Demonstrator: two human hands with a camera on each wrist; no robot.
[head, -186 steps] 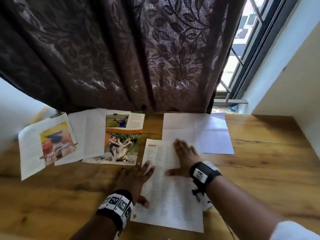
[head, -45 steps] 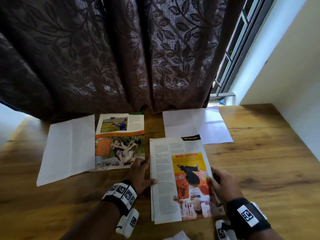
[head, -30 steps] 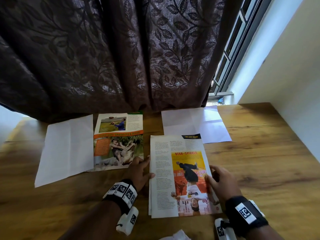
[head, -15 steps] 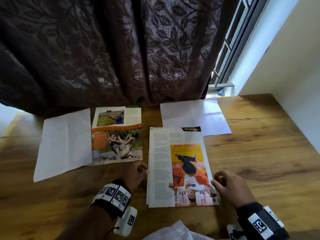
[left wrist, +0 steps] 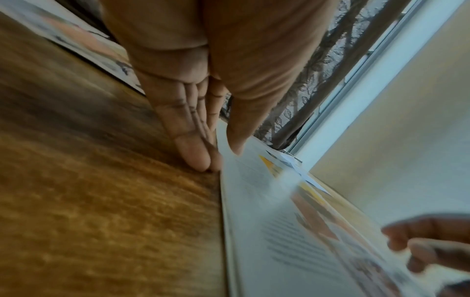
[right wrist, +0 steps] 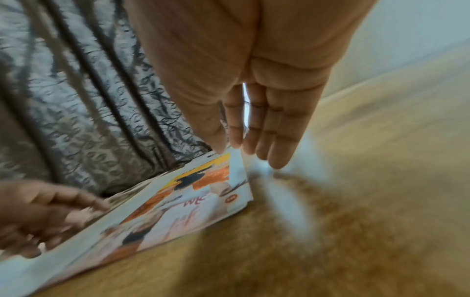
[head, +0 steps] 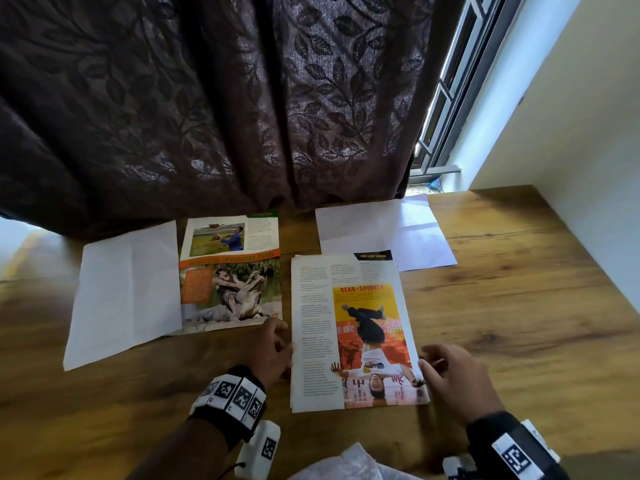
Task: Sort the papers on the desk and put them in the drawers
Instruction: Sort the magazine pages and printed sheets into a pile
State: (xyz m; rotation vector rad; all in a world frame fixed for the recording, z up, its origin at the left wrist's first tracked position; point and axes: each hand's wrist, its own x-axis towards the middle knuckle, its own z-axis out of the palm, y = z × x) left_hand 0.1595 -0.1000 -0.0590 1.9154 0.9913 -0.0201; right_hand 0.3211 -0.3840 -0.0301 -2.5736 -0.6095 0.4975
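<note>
2 hands, 4 paper lots

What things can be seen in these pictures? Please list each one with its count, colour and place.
Page stack with the head-spinner picture: one, white with yellow and orange, near middle of the desk, between the hands.
Page with the crocodile picture: one, green and orange, left of the stack, overlapping the blank sheet beside it.
Blank sheet: one, white, far left.
Blank sheets: at least two overlapping, white, behind the stack.
Desk: one, brown wood.
Curtain: one, dark brown with leaf pattern, behind the desk.
Window: one, dark frame, right of the curtain.
Wall: cream, right.
Left hand: touches the stack's left edge.
Right hand: at the stack's right edge.
</note>
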